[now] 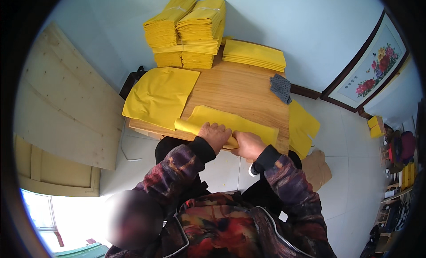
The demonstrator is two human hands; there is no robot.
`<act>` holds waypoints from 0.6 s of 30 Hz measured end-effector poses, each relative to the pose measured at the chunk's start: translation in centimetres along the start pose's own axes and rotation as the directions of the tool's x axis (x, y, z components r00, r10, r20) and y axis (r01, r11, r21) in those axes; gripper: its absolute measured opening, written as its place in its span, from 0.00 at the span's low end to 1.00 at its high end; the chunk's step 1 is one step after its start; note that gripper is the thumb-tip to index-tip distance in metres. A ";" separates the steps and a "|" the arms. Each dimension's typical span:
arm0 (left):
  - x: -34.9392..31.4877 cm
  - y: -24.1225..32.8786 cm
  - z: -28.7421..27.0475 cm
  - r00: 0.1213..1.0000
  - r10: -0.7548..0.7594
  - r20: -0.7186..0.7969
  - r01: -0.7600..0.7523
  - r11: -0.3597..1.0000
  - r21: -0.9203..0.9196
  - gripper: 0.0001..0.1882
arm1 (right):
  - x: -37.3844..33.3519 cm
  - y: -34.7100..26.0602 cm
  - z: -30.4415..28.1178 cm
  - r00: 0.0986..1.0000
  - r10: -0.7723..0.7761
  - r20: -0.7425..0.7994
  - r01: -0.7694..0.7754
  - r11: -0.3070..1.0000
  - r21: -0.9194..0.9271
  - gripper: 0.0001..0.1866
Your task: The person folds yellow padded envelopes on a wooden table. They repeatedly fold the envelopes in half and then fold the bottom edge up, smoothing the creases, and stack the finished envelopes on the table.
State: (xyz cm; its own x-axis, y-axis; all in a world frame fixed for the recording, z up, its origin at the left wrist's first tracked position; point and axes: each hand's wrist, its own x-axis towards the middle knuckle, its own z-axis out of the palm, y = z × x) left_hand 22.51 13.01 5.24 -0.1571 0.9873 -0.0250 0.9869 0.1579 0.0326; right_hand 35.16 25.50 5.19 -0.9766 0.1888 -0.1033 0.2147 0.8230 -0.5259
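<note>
At the near edge of the wooden table [230, 87], both my hands are closed on a yellow sheet [222, 116], which lies folded over in a long strip. My left hand [214, 137] wraps its fingers over the rolled near edge. Close beside it, my right hand [248, 145] grips the same edge, thumb toward the left hand. The part under my palms is hidden. Whether the sheet is cloth or paper, I cannot tell. Another yellow sheet [162, 96] lies spread and slightly wrinkled at the table's left, partly over the edge.
Tied bundles of folded yellow sheets [199, 25] are stacked at the back left. A flat folded pile [254, 54] lies to their right. A grey textured cloth [280, 88] sits at the right edge, above a hanging yellow sheet [302, 129]. Brown cardboard [317, 170] lies on the floor.
</note>
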 end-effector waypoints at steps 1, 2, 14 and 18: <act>0.0 0.3 0.2 0.999 0.011 -0.047 -0.009 0.999 0.041 0.14 | 0.1 0.2 -0.2 0.999 0.033 0.038 -0.038 0.992 0.120 0.10; 0.0 0.4 0.3 0.995 0.023 -0.093 -0.016 0.997 0.082 0.14 | 0.0 0.2 -0.3 0.999 -0.006 0.036 0.003 0.997 0.081 0.11; -0.4 0.1 -0.2 0.996 -0.034 -0.085 0.039 0.998 0.056 0.12 | 0.0 -0.5 -0.8 0.997 0.046 0.068 -0.042 0.998 -0.055 0.16; 0.3 -1.1 -0.9 0.907 -0.055 0.417 0.126 0.982 -0.144 0.13 | -0.2 -1.4 0.0 1.000 -0.009 -0.001 0.008 0.931 -0.364 0.16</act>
State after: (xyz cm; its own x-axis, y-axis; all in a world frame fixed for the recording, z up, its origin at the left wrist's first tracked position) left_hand 21.33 13.15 6.07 -0.1820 0.8789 -0.4410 0.9437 0.2821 0.1726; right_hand 35.07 24.31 5.99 -0.9785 0.1815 -0.0975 0.1969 0.9632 -0.1829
